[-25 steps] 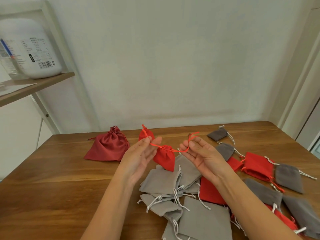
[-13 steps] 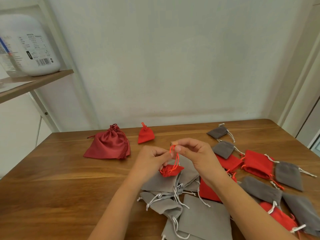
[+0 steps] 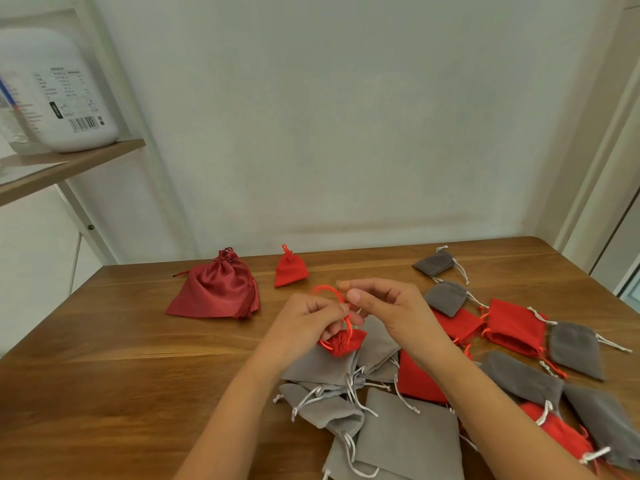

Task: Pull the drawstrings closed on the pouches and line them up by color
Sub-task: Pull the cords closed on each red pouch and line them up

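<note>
left hand (image 3: 304,323): centre frame, fingers curled tight on the thin red drawstring (image 3: 341,298), right above the pouch
right hand (image 3: 388,310): just beside it, thumb and fingertip pinching the same cord's loop
small bright red fabric pouch (image 3: 344,342): neck bunched up, dangling under the left fingers, over the pile of light grey pouches (image 3: 408,434)
wooden table (image 3: 121,375): big dark red satin pouch (image 3: 216,289) and a little closed red pouch (image 3: 291,270) sit up-left of the hands

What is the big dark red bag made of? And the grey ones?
The big dark red bag looks like satin: shiny, with bright highlights on its folds. The grey pouches look like velvet or suede-like cloth: matte, no shine.
</note>
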Motion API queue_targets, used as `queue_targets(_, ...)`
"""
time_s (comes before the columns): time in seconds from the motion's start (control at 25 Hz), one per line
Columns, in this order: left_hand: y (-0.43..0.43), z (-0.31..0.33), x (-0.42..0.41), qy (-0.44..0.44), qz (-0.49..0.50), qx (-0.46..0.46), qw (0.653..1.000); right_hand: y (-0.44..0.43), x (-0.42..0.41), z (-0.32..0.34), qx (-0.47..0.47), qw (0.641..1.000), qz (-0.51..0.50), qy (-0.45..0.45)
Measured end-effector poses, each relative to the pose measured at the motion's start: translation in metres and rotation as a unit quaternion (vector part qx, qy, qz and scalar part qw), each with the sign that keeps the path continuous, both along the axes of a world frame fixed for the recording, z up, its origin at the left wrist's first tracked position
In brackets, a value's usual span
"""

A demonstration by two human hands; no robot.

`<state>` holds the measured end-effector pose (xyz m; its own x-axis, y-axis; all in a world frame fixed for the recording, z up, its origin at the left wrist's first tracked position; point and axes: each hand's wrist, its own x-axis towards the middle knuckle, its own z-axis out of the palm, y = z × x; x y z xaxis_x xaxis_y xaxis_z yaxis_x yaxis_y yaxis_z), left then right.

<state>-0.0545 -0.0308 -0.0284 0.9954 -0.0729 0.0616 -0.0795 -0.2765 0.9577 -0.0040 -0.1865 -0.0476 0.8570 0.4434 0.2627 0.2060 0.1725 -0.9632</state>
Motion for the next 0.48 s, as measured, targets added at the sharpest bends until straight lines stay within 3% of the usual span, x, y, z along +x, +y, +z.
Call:
queue_targets(0.12,0.0017,0.0012,0.0017,-0.001,0.053,-0.011,0.999,-0.0045,0.003,-0.0019,-0.041,0.999,0.031,-0.01)
queue_targets(0.28,0.0008,-0.0016,0.0022,-0.009,0.057,0.015,0.998,-0.005,0.0018,-0.0028,-0.106,0.991,-0.044,-0.067)
queue_targets(0.48,0.0002,0.0001,0.0006,-0.033,0.035,-0.006,0.999,-0.0016,-0.0043,0.0006,-0.2,0.938,-0.12,-0.256)
